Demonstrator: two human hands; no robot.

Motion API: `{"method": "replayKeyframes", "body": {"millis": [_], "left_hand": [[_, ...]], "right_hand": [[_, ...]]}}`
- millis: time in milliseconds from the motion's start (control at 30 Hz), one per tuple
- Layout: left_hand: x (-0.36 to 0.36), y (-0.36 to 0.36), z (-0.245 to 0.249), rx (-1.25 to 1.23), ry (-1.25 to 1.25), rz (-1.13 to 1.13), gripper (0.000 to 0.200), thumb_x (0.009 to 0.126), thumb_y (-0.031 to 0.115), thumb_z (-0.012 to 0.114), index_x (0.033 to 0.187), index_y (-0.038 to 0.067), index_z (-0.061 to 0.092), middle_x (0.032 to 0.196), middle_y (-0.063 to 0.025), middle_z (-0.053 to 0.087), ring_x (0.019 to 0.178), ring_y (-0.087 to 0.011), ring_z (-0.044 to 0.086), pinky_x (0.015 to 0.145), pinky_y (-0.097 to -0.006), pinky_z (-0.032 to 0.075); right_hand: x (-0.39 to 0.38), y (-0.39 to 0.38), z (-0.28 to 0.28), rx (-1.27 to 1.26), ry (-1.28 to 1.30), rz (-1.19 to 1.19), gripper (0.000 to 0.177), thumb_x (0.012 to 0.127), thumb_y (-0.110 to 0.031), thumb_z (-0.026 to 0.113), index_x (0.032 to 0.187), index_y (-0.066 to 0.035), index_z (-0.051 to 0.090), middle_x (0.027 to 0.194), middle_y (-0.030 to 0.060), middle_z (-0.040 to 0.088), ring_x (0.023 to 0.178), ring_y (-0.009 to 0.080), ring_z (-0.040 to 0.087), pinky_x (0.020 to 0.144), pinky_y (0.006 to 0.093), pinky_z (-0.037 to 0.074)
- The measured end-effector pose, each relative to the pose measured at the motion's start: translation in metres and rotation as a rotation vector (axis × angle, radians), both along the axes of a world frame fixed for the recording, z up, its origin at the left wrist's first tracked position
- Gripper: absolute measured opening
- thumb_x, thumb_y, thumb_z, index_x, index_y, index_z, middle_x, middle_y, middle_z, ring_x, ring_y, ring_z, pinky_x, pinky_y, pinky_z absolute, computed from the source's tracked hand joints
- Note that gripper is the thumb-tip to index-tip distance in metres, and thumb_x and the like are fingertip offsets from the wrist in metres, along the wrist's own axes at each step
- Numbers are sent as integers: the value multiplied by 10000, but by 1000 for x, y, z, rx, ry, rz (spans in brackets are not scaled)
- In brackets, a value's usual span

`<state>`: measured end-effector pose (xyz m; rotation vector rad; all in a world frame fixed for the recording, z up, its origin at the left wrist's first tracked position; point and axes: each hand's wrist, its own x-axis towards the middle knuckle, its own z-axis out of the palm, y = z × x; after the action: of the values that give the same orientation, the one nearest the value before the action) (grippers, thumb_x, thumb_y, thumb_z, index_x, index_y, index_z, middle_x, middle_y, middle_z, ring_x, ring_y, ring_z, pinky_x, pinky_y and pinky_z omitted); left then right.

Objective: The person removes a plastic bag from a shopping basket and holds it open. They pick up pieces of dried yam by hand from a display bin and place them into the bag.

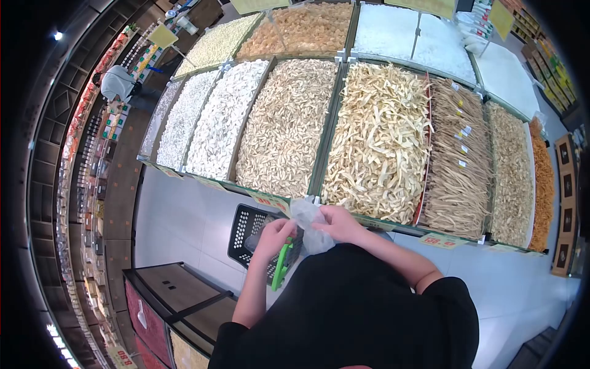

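Note:
A translucent plastic bag point(312, 229) hangs between my two hands, in front of the bins' front edge. My right hand point(338, 224) grips its upper right side with the fingers closed. On its left side, my left hand point(278, 237) is pinched at the bag's edge; what lies between those fingertips is too small to make out. Below both hands is a dark basket point(242, 224) with round holes and a green handle point(281, 267), which passes close under my left hand. Something in clear plastic lies inside the basket.
Bins of pale dried slices point(286, 123), yellowish strips point(381, 141) and thin brown roots point(458, 166) stretch across the front. A dark display case point(190, 295) stands at lower left. Farther left, a person point(118, 83) is near long stocked shelves.

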<state>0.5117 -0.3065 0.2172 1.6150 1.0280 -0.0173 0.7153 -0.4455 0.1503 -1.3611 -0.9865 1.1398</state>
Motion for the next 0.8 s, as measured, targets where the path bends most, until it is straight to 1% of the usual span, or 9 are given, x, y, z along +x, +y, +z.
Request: {"method": "replayKeyframes", "body": {"millis": [167, 200, 333, 433, 533, 633, 667, 767, 800], "left_hand": [[55, -21, 21, -113, -170, -15, 431, 1074, 374, 502, 1030, -16, 682, 898, -61, 707, 832, -142, 689, 700, -273, 550], [61, -25, 24, -136, -217, 28, 348, 1067, 298, 543, 1048, -23, 678, 884, -41, 699, 801, -116, 666, 703, -259, 540], [72, -29, 21, 10, -204, -20, 232, 1028, 186, 620, 1071, -33, 681, 865, -16, 693, 774, -73, 629, 709, -245, 524], [77, -26, 25, 58, -211, 23, 184, 1009, 137, 643, 1060, -36, 683, 848, -1, 687, 757, -49, 605, 697, -234, 505], [75, -15, 18, 111, -236, 110, 156, 1013, 114, 624, 1016, -30, 686, 825, 8, 683, 730, -42, 593, 665, -224, 480], [81, -5, 40, 388, -145, 102, 221, 982, 144, 654, 855, -37, 656, 711, -3, 651, 662, -49, 545, 612, -246, 448], [84, -2, 47, 422, -130, 107, 228, 975, 149, 660, 843, -37, 650, 695, -17, 644, 647, -56, 533, 597, -257, 439], [97, 6, 64, 537, -72, 87, 242, 951, 165, 678, 825, -37, 639, 660, -65, 623, 600, -89, 506, 558, -291, 417], [101, 7, 70, 585, -38, 63, 240, 943, 172, 685, 829, -34, 639, 656, -82, 616, 583, -107, 501, 549, -305, 415]], "right_hand": [[27, 2, 34, 60, -90, 25, 330, 848, -225, 822, 1082, -21, 708, 838, 108, 706, 739, 172, 655, 698, 346, 527], [32, 2, 32, 69, -115, 17, 353, 839, -233, 830, 1095, -24, 707, 865, 118, 718, 766, 187, 676, 720, 355, 537], [47, -1, 33, 29, -70, 48, 391, 828, -250, 837, 1114, -20, 703, 938, 140, 739, 852, 215, 717, 782, 368, 557], [48, 0, 28, 126, -76, -4, 321, 840, -232, 819, 1054, -17, 712, 874, 110, 727, 785, 183, 689, 725, 350, 544], [59, -2, 21, 20, 40, -29, 234, 853, -202, 797, 948, -14, 695, 783, 65, 687, 702, 131, 620, 655, 322, 510], [78, 1, 22, 41, -40, -251, 183, 872, -167, 760, 868, -16, 655, 711, 25, 630, 645, 93, 537, 600, 306, 466], [81, 5, 16, 76, 88, -339, 168, 879, -141, 731, 840, -10, 633, 687, 31, 606, 623, 99, 510, 584, 308, 452], [112, 6, 42, -2, -127, -328, 164, 863, -138, 740, 885, -12, 637, 736, 71, 629, 652, 149, 559, 610, 329, 469], [119, 6, 50, -71, -295, -295, 220, 842, -159, 763, 974, -24, 652, 872, 110, 666, 763, 236, 636, 695, 375, 517]]}}
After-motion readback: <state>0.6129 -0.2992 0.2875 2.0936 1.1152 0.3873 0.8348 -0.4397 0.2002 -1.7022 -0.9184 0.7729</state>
